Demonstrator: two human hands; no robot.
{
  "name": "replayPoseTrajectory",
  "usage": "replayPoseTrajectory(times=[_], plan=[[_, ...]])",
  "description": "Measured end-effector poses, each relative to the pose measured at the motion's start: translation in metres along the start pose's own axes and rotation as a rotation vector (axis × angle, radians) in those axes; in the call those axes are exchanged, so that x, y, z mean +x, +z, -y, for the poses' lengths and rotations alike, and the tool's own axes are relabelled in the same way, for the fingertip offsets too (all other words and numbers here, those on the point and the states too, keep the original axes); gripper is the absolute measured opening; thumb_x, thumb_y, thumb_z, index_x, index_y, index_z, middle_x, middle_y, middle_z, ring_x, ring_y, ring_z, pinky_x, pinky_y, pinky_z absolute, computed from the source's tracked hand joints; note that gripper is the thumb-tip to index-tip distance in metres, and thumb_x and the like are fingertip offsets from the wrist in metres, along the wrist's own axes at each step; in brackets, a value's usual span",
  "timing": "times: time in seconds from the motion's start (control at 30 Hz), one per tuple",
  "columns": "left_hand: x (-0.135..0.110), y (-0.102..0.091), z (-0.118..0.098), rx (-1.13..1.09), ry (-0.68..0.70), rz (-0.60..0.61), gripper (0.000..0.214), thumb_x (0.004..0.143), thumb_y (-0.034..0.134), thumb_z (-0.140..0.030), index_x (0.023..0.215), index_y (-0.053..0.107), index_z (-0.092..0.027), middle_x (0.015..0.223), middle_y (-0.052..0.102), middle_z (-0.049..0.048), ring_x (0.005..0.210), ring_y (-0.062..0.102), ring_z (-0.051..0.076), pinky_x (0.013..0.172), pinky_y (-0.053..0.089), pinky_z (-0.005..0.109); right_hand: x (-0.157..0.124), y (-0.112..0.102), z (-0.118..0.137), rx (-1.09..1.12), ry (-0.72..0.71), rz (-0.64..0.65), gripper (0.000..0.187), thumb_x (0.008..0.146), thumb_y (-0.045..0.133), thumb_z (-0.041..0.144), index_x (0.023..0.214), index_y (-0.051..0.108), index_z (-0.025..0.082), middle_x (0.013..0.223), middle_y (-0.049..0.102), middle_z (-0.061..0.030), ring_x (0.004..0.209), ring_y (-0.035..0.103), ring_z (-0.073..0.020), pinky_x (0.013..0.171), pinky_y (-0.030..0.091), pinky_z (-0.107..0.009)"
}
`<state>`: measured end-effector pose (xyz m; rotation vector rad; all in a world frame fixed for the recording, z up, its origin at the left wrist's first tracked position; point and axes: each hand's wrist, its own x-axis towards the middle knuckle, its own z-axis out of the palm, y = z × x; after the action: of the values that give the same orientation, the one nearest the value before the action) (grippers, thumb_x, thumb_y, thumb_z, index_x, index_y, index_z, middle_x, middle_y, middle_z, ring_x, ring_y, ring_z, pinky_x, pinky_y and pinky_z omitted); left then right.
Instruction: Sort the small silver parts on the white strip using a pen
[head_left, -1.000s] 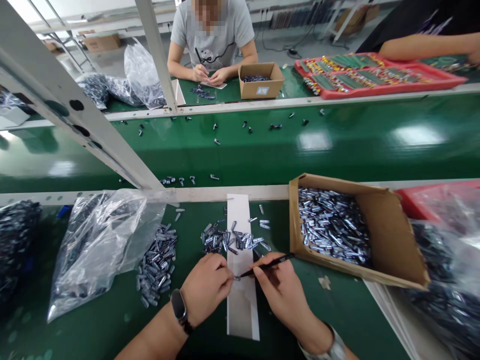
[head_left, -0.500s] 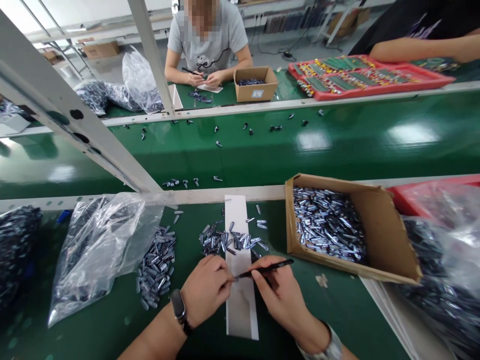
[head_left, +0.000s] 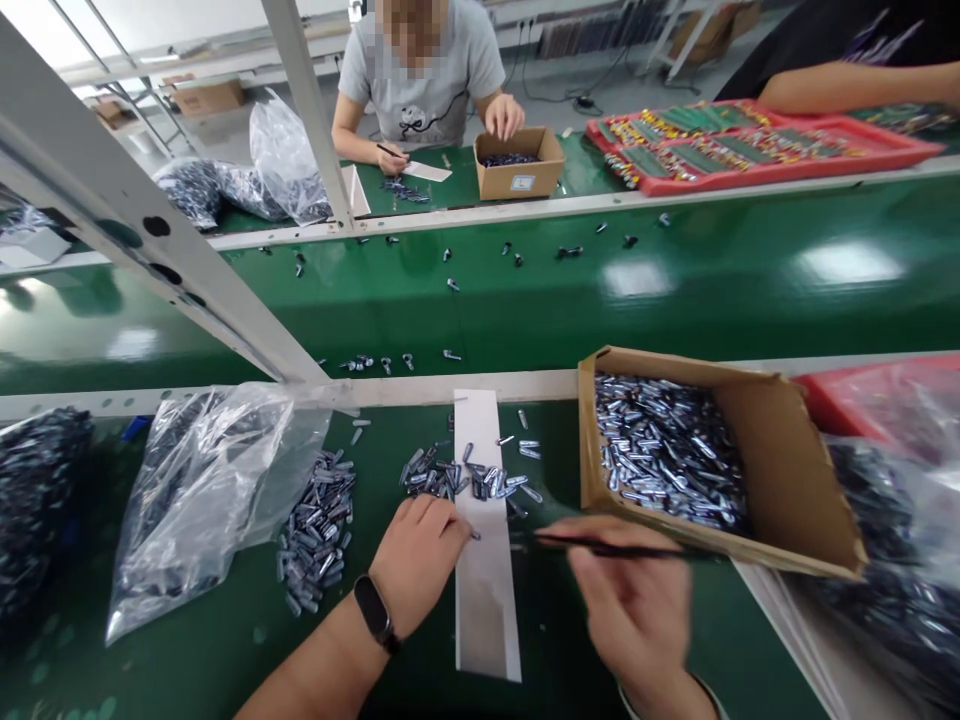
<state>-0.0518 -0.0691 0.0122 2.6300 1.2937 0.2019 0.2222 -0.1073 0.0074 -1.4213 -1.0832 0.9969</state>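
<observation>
My left hand point(head_left: 421, 548) is closed, pinching a small shiny metal part point(head_left: 475, 536) over the left edge of a white paper strip point(head_left: 487, 580). My right hand point(head_left: 637, 600), blurred by motion, grips slim black tweezers point(head_left: 622, 547) to the right of the strip, their tip pointing left and apart from the part. Several loose metal parts point(head_left: 491, 482) lie across the strip beyond my fingers, beside a small heap point(head_left: 431, 472). Left of my left hand is a larger pile of metal parts point(head_left: 319, 530).
A cardboard box point(head_left: 780, 450) of metal parts stands at right, near a red bin point(head_left: 847, 400). Plastic bags point(head_left: 202, 500) lie at left. A white post point(head_left: 225, 290) rises at left. Beyond runs a green belt point(head_left: 525, 320) with scattered pieces; a co-worker point(head_left: 427, 90) sits across it.
My right hand has moved right with the tweezers, away from my left hand. My left hand has shifted slightly up. The co-worker's hand across the belt has moved over a box.
</observation>
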Motion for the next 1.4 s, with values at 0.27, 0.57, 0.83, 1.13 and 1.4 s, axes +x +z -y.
replayPoseTrajectory(times=[0.27,0.57,0.83,1.13,1.4], plan=[[0.001,-0.009,-0.001,-0.082,0.051,0.128,0.017,0.127,0.08,-0.014,0.137,0.086,-0.027,0.126,0.086,0.0048,0.121,0.078,0.027,0.111,0.068,0.039,0.001,0.029,0.004,-0.021,0.034,0.229,0.049,0.114,0.085,0.086,0.107,0.083,0.037,0.093,0.091,-0.0107,0.079,0.092,-0.036,0.074,0.086,-0.05],[0.007,-0.009,0.0,-0.097,0.035,0.153,0.024,0.125,0.076,-0.009,0.139,0.084,-0.026,0.126,0.087,0.0063,0.119,0.081,0.028,0.11,0.069,0.04,0.004,0.024,0.004,-0.052,0.034,0.276,0.046,0.116,0.085,0.081,0.109,0.082,0.036,0.096,0.091,-0.0113,0.081,0.093,-0.0355,0.076,0.086,-0.05],[0.005,-0.009,0.007,-0.25,0.03,0.02,0.023,0.123,0.077,-0.014,0.142,0.088,-0.021,0.123,0.088,0.0076,0.113,0.083,0.028,0.11,0.072,0.042,0.009,0.02,0.008,-0.058,0.051,0.286,0.039,0.113,0.093,0.075,0.108,0.085,0.037,0.097,0.093,-0.0111,0.083,0.095,-0.0364,0.078,0.087,-0.052],[0.0,-0.002,0.005,-0.372,-0.043,-0.067,0.018,0.113,0.086,-0.011,0.108,0.094,-0.027,0.109,0.082,0.0043,0.104,0.079,0.024,0.098,0.069,0.037,0.006,0.033,0.015,-0.043,0.062,0.22,0.053,0.108,0.09,0.086,0.101,0.078,0.035,0.085,0.091,-0.0079,0.07,0.092,-0.0331,0.071,0.086,-0.046],[-0.001,0.0,-0.001,-0.45,-0.13,-0.146,0.023,0.097,0.092,-0.005,0.099,0.096,-0.028,0.101,0.078,0.0029,0.097,0.075,0.023,0.092,0.067,0.036,0.007,0.032,0.014,0.0,0.087,0.092,0.058,0.106,0.089,0.095,0.101,0.076,0.039,0.087,0.09,-0.011,0.071,0.093,-0.0366,0.067,0.086,-0.05]])
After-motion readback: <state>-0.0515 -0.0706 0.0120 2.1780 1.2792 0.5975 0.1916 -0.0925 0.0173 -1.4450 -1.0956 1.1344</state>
